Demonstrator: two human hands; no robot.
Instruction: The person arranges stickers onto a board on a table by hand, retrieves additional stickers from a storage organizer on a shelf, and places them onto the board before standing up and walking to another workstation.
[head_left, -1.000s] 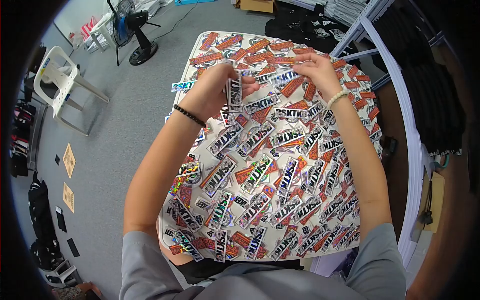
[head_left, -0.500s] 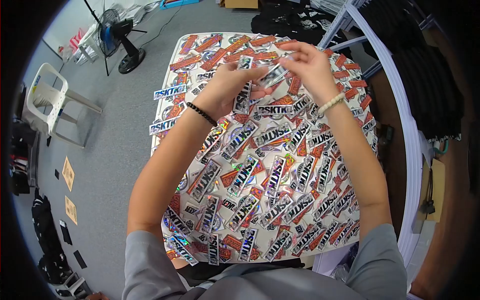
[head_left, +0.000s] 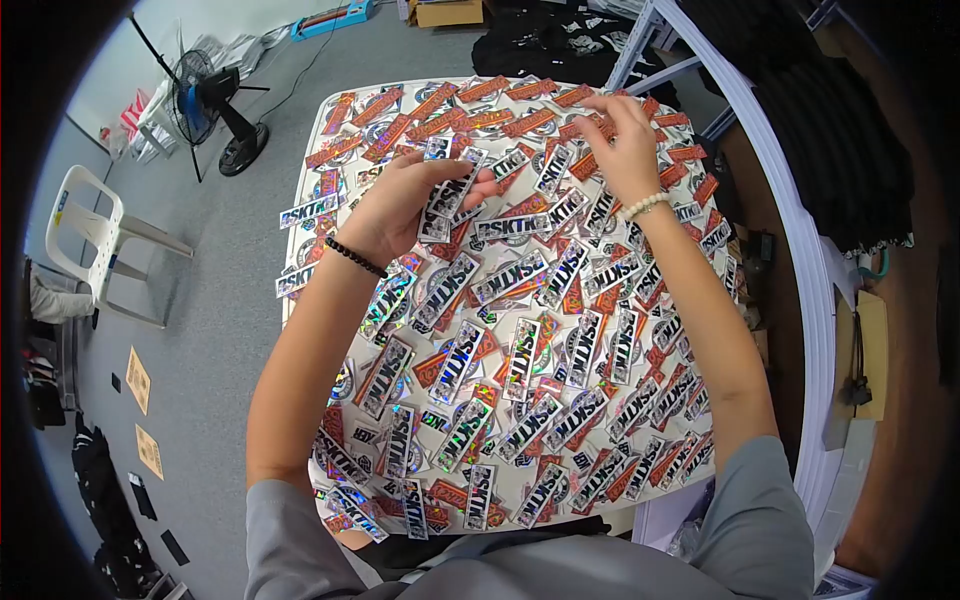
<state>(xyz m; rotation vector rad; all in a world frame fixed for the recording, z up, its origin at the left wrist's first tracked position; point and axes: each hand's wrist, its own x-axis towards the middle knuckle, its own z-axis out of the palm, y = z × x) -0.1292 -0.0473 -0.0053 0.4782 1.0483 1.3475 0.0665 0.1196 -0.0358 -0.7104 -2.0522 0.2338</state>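
My left hand (head_left: pixel 405 195) is closed around a few white stickers (head_left: pixel 455 190) with black "BSKTK" lettering, fanned out under the thumb above the far left part of the table. My right hand (head_left: pixel 625 150) hovers near the far right part, thumb and fingers bent and apart, with nothing visible in it. Just left of and below its fingers, a BSKTK sticker (head_left: pixel 553 168) lies on the pile. Many small groups of overlapping stickers cover the white table (head_left: pixel 345 112). Orange-red stickers (head_left: pixel 435 102) lie uppermost in the far rows, and BSKTK stickers (head_left: pixel 461 362) in the nearer ones.
A white plastic chair (head_left: pixel 95 225) and a black fan (head_left: pixel 215 100) stand on the grey floor to the left. Along the right runs a pale metal rack (head_left: pixel 790 190) with stacked dark clothing (head_left: pixel 820 130). A cardboard box (head_left: pixel 447 13) sits beyond the table.
My hands have moved apart. The sticker that was between them has left my right hand, and one now lies below its fingers. The view has shifted slightly to the right.
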